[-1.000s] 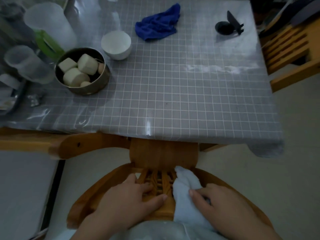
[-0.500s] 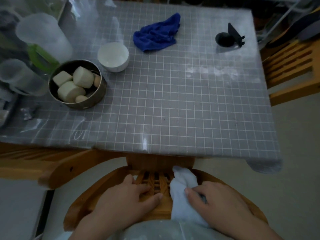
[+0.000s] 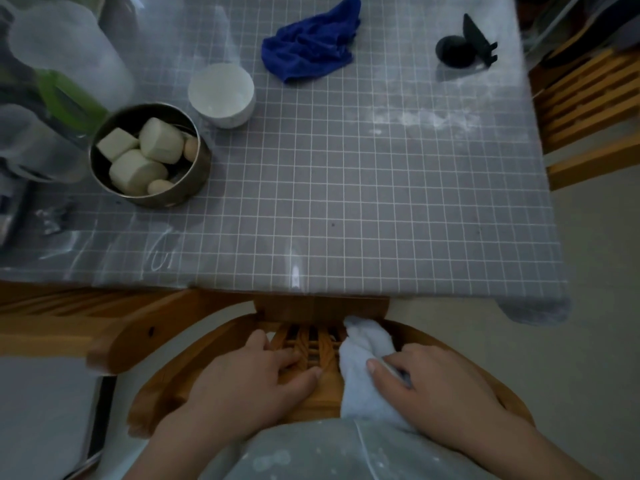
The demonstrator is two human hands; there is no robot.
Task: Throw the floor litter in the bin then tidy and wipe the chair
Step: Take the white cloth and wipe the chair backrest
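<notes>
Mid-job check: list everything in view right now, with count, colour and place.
Table: 1, grey grid cover, centre.
Blue cloth: 1, table far side.
White bowl: 1, beside the blue cloth.
Metal pot: 1, steel, table left, holding pale buns.
Jugs: 2, translucent, far left.
Black stand: 1, far right.
Chair: 1, wooden, bottom.
White cloth: 1, on chair.
Left hand: on chair slats.
Right hand: gripping white cloth.
</notes>
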